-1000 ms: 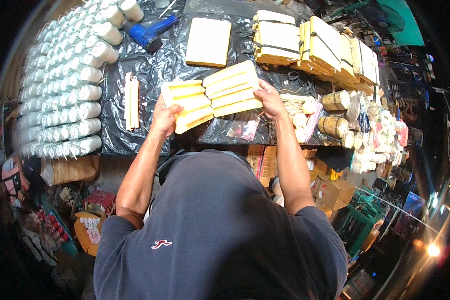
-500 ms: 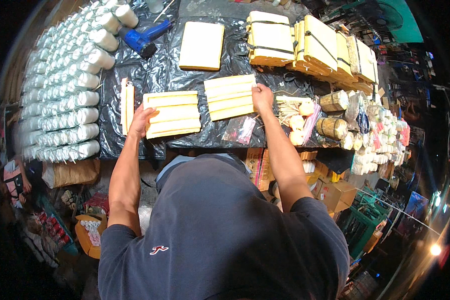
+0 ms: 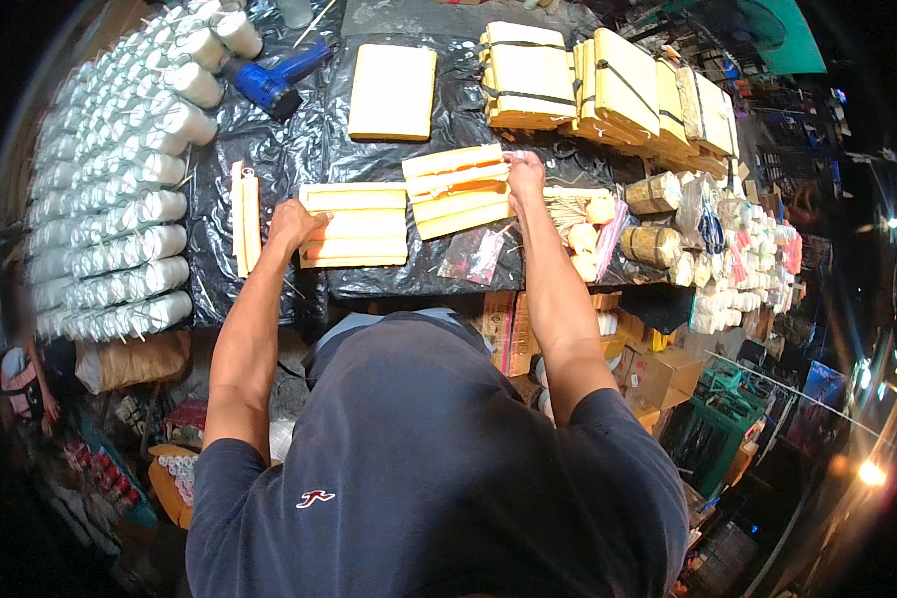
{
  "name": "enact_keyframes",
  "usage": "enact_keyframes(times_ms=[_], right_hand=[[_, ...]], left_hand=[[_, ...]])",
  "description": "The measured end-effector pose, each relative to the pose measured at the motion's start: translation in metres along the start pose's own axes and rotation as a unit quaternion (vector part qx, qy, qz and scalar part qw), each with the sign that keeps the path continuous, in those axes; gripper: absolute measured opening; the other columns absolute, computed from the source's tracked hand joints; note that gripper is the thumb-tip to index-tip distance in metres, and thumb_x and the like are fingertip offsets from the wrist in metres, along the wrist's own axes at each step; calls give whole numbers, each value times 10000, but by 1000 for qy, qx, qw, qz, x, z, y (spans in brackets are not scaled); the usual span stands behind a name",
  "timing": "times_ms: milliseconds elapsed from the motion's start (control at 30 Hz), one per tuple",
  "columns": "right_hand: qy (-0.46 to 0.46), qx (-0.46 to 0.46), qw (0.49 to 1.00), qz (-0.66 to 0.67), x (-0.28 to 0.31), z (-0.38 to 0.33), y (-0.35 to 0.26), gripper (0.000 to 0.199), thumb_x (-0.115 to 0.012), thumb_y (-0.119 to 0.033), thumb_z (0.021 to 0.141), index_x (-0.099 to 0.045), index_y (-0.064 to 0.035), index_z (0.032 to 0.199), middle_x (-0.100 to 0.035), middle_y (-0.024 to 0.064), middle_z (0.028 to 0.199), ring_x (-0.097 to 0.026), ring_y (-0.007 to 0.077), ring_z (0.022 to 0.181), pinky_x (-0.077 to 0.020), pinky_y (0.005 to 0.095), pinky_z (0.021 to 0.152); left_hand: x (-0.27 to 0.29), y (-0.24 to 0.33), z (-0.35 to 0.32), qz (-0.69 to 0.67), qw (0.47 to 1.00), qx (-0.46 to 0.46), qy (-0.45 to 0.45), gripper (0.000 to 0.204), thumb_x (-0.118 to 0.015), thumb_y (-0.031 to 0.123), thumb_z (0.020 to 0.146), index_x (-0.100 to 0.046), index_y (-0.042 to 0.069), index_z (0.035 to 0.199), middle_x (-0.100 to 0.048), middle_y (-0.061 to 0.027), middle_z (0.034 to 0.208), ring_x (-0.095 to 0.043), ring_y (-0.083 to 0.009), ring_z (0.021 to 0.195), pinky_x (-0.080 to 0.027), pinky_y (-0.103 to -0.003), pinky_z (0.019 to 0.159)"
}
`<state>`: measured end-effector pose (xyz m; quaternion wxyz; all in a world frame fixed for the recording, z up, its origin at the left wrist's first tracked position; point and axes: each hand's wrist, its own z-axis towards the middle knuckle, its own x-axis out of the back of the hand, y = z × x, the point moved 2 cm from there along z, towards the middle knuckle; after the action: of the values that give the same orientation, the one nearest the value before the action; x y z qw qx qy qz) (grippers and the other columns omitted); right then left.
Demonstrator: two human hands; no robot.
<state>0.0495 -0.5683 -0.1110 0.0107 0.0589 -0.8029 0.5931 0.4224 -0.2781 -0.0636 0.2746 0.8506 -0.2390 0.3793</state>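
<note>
Two pale yellow ridged panels, which look like several long strips side by side, lie on black plastic sheeting. My left hand (image 3: 299,225) is closed over the left edge of the left panel (image 3: 364,223), thumb across its strips. My right hand (image 3: 526,177) pinches the upper right corner of the right panel (image 3: 456,207), which lies tilted. Orange gaps show between its upper strips; the fingertips behind the edge are partly hidden. Two narrow yellow strips (image 3: 245,221) lie upright left of my left hand. A flat yellow slab (image 3: 392,92) rests beyond the panels.
Rows of white cylinders (image 3: 154,244) with thin sticks fill the left side. A blue heat gun (image 3: 269,85) lies near them. Strapped yellow stacks (image 3: 530,75) stand at the back right. A clear plastic bag (image 3: 473,256), round pale pieces (image 3: 583,239) and bundled rolls (image 3: 653,245) sit right.
My left hand has moved rightward and farther over the left panel, which has shifted slightly right. My right hand has moved a little; gaps have opened between the right panel's upper strips.
</note>
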Motion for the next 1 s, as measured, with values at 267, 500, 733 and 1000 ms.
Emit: enact_keyframes(times_ms=[267, 500, 733, 1000], right_hand=[[-189, -64, 975, 97, -38, -62, -121, 132, -511, -72, 1093, -592, -34, 997, -671, 144, 1198, -656, 159, 849, -637, 344, 768], [-340, -54, 928, 143, -61, -142, -177, 134, -551, -117, 1104, -564, -41, 995, -666, 242, 1296, -693, 305, 1143, -632, 520, 975], [-370, -81, 889, 258, -63, -171, -183, 201, -555, -208, 1112, -594, -29, 1195, -699, 174, 1237, -700, 313, 1162, -599, 544, 1004], [-312, 109, 889, -318, -126, -218, -30, 206, -716, -144, 945, -737, 5, 1085, -754, 173, 923, -730, 267, 819, -579, 384, 793]], left_hand=[[31, 39, -19, 92, 995, 25, 12, 768, -876, 570, 761, -750, -50, 1196, -730, -275, 1243, -709, -394, 1183, -584, -489, 988], [-12, 162, -54, -201, 838, -439, 253, 1229, -998, 510, 575, -411, 64, 1558, -536, -208, 1471, -500, -412, 1390, -375, -538, 1161], [20, 147, -95, -290, 884, -313, 189, 217, -614, 62, 870, -585, 40, 1084, -705, -251, 958, -675, -508, 932, -552, -566, 813], [40, -163, -59, -54, 958, 201, 199, 701, -776, 570, 884, -638, -35, 1211, -737, -317, 1128, -725, -473, 1068, -575, -553, 910]])
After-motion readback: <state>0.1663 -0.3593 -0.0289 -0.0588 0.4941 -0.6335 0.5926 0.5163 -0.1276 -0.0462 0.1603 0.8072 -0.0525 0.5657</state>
